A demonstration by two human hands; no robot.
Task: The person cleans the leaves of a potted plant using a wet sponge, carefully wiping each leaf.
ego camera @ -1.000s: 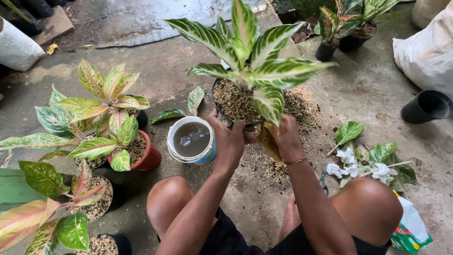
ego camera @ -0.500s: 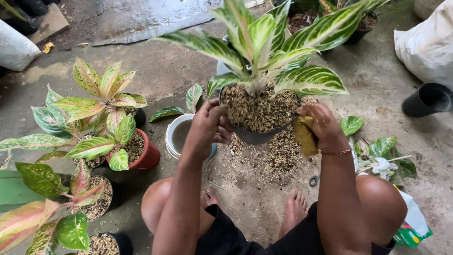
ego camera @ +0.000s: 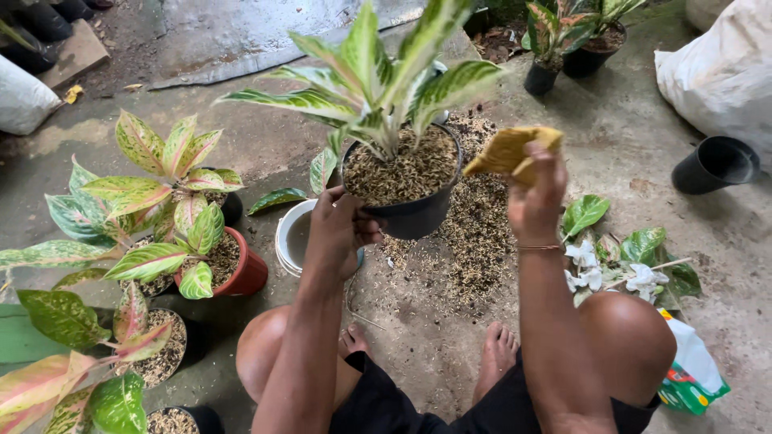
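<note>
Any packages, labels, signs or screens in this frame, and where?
Green and white printed plastic bag: on the floor at lower right, beside the person's knee, crumpled.
Large white woven sack: upper right, bulging, no print visible.
White sack: far left edge, plain.
No signs or screens.

The left hand [ego camera: 342,233] grips the black pot [ego camera: 410,210] of a striped-leaf plant [ego camera: 378,80], lifted above spilled potting mix [ego camera: 474,233]. The right hand [ego camera: 535,197] pinches a yellowed leaf [ego camera: 507,150] beside the pot. A white bucket [ego camera: 291,237] stands below.
</note>
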